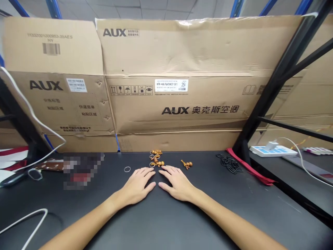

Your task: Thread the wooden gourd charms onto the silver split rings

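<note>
My left hand [137, 185] lies palm down on the black table [145, 222], fingers stretched forward and holding nothing. Beside it, my right hand [177, 183] rests flat in the same way, with a small gap between the two thumbs. Just beyond the fingertips sit several brown gourd-shaped keychains [159, 163] with metal rings, bunched together. A separate gourd pendant [189, 164] lies to the right of the bunch, beyond my right hand; no ring shows on it. Left of the bunch, a loose metal key ring [127, 169] lies near my left hand.
Several black rings [230, 164] are heaped at the right by a red strap [249, 168]. A power strip [273, 151] with a white plug stands farther right. Cardboard AUX boxes [177, 100] wall off the back. Eyeglasses [35, 174] and white cables [33, 225] lie left.
</note>
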Demonstrator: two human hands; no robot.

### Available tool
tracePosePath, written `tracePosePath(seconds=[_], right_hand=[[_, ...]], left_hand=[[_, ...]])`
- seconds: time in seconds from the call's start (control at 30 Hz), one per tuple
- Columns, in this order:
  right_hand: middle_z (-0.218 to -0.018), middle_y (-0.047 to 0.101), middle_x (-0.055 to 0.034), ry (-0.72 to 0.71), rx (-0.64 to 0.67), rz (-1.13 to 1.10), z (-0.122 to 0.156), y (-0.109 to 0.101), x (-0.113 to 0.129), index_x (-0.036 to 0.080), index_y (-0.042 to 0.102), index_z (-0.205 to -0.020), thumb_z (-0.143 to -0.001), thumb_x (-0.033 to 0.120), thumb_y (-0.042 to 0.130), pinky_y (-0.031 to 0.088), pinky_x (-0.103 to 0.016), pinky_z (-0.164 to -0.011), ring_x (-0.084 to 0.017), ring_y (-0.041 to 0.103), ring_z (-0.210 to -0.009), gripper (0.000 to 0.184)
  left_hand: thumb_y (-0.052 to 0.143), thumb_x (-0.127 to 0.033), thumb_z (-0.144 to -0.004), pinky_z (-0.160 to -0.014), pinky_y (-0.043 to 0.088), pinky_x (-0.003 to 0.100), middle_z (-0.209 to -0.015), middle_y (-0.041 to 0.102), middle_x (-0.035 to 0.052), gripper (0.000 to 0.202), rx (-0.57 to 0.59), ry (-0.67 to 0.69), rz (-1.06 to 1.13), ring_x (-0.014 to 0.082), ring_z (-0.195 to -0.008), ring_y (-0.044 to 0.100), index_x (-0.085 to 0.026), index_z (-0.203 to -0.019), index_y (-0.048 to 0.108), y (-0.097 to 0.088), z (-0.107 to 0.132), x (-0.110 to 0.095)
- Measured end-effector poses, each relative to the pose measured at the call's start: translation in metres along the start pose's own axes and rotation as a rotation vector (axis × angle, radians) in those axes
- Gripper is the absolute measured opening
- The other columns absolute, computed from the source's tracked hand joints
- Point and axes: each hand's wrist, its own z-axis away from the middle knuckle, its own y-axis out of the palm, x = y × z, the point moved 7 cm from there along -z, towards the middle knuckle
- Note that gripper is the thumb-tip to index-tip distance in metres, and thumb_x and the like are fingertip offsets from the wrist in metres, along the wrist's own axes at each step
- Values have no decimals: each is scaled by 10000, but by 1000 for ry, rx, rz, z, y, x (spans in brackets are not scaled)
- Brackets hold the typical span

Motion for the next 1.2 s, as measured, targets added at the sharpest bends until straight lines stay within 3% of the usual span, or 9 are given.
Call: tracePosePath(seconds=[0.07, 0.17, 0.57, 0.87, 1.03, 1.13, 1.2], right_hand=[[-1476, 347, -86, 67, 72, 4, -1, 5, -11, 223, 412, -1388, -916, 552, 390, 201, -464, -1111, -270, 256, -1373, 576], [-1514, 268, -56, 103, 125, 2, -1, 9, -20, 243, 351, -1424, -915, 595, 336, 135, -464, -1142, -256, 176, -1406, 619], [-1502, 292, -75, 90, 95, 20, -1, 11, -21, 223, 380, -1411, -912, 587, 356, 157, -470, -1142, -261, 193, -1402, 618], [-1489, 321, -84, 84, 87, 23, 0, 9, -20, 217, 398, -1401, -912, 578, 364, 174, -471, -1134, -268, 224, -1391, 609], [-1457, 375, -106, 146, -46, 127, 0, 1, -23, 202, 472, -1345, -904, 539, 406, 163, -497, -1120, -298, 227, -1382, 559], [-1445, 372, -163, 306, -184, 243, 1, -8, -37, 146, 477, -1331, -897, 496, 426, 103, -559, -1099, -361, 184, -1378, 560], [-1439, 359, -205, 432, -191, 279, 3, -9, -48, 100, 452, -1344, -882, 535, 422, 106, -595, -1072, -404, 169, -1369, 634]], left_hand=[[415, -406, -945, -1075, 318, 443, -1400, 468, 80, 434, 43, -29, 13, 257, -1302, 396, -227, -1337, 467, 5, 0, 10], [380, -435, -954, -1106, 278, 459, -1447, 411, 80, 473, 85, -59, 14, 259, -1343, 347, -228, -1376, 429, 11, 2, 19], [348, -442, -961, -1110, 281, 475, -1454, 400, 83, 486, 116, -69, -28, 262, -1357, 326, -210, -1381, 427, 12, 1, 17], [374, -432, -956, -1105, 287, 468, -1431, 435, 84, 463, 61, -56, -23, 263, -1336, 363, -224, -1362, 453, 11, 3, 17], [384, -545, -910, -1092, 243, 543, -1426, 420, 164, 585, -20, -233, -155, 350, -1342, 324, -143, -1320, 500, 11, 8, 26], [395, -624, -863, -1057, 224, 611, -1421, 392, 237, 720, -73, -379, -236, 441, -1340, 266, -71, -1311, 498, 11, 13, 34], [394, -641, -851, -1038, 248, 619, -1389, 426, 256, 746, -75, -428, -248, 465, -1319, 290, -52, -1294, 507, 13, 16, 37]])
